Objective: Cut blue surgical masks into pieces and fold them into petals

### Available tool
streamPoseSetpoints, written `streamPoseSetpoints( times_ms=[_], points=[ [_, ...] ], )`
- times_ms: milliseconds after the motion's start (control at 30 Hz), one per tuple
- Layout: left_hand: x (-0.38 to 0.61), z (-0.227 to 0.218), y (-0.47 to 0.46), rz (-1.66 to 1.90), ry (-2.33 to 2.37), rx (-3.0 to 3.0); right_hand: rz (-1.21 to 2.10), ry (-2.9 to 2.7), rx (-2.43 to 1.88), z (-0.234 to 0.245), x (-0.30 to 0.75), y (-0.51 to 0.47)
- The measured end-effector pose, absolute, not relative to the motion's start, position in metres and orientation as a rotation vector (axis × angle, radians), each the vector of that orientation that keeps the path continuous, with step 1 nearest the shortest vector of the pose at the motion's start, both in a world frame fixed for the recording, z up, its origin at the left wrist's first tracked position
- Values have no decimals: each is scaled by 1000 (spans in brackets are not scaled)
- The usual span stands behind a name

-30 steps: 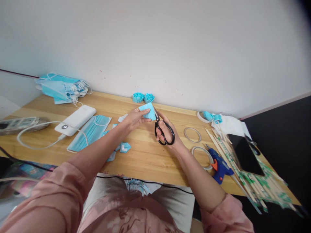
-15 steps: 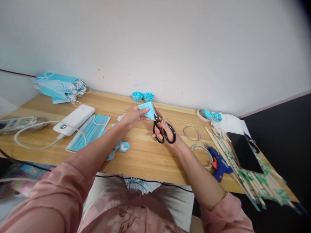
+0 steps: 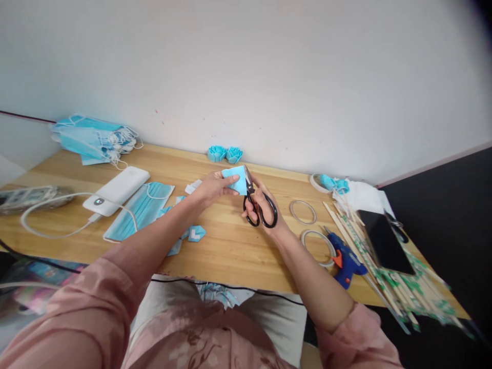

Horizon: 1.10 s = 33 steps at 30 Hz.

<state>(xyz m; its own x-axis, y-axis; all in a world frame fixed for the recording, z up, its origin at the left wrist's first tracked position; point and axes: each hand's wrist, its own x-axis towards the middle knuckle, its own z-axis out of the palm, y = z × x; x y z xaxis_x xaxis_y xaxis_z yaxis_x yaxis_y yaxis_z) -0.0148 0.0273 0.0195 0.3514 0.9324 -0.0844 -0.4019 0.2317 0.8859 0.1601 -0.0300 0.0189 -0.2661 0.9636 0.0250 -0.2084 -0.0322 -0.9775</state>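
Note:
My left hand pinches a folded light-blue piece of mask fabric above the wooden table. My right hand grips black-handled scissors, fingers through the loops, with the blades against the right edge of the blue piece. Both hands hover over the middle of the table. Small blue cut scraps lie beneath my left forearm.
Left: a flat blue face mask, a white power bank with cable, a stack of masks. By the wall: two blue rolled flowers. Right: tape rings, blue glue gun, phone, wooden sticks.
The scissor handles opened half a second ago and have closed again on the blue piece. Both hands stay in about the same spot, the piece turned slightly.

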Motion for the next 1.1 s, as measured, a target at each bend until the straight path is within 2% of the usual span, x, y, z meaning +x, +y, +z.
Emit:
streamPoseSetpoints(
  times_ms=[667,1100],
  points=[
    [-15,22,27,1044,727,906,1416,-1306,-933,19,161,-31],
    [-14,18,28,1044,747,995,1541,-1315,-855,15,164,-28]
  ],
)
